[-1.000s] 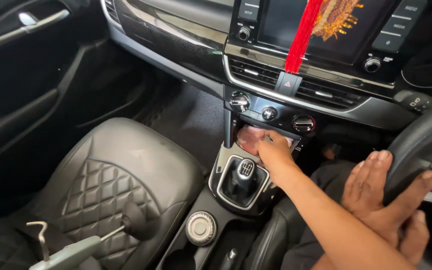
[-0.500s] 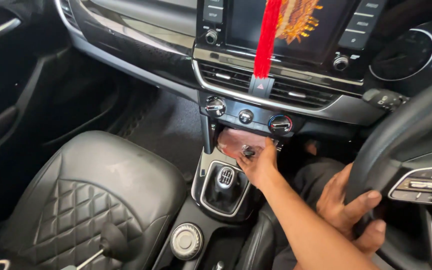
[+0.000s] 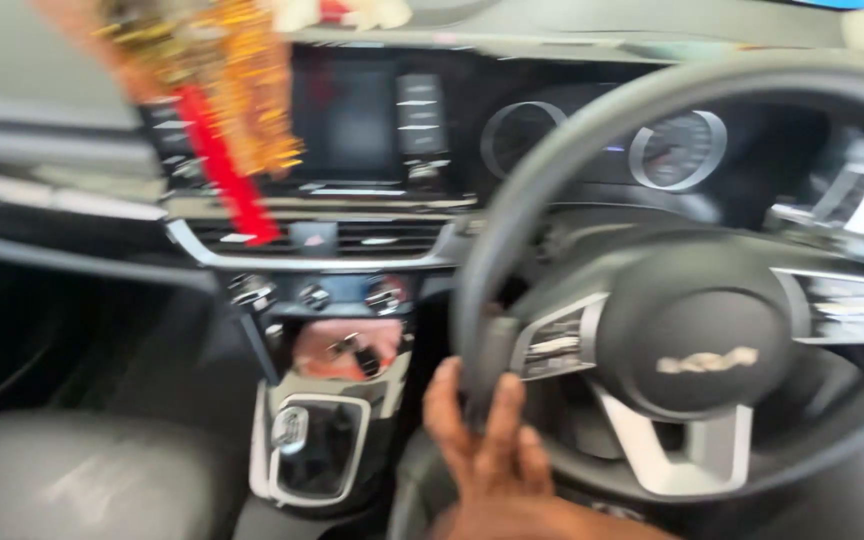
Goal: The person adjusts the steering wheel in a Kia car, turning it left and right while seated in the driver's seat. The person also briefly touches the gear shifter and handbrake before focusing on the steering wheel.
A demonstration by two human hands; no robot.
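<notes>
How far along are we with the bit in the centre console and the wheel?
Looks done: a pinkish item with a small dark piece on it lies below the dials, with no hand on it. In hand: the right hand has its fingers on the lower left rim of the steering wheel; blur hides whether it grips. Left: the gear lever is untouched, and the left hand is out of view.

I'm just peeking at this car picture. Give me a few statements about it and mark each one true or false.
1. A hand touches the lower left of the steering wheel. True.
2. The gear lever is gripped by a hand. False: no hand is on it.
3. A red and gold ornament hangs before the dashboard. True.
4. Both hands hold the wheel. False: only one hand shows.
</notes>
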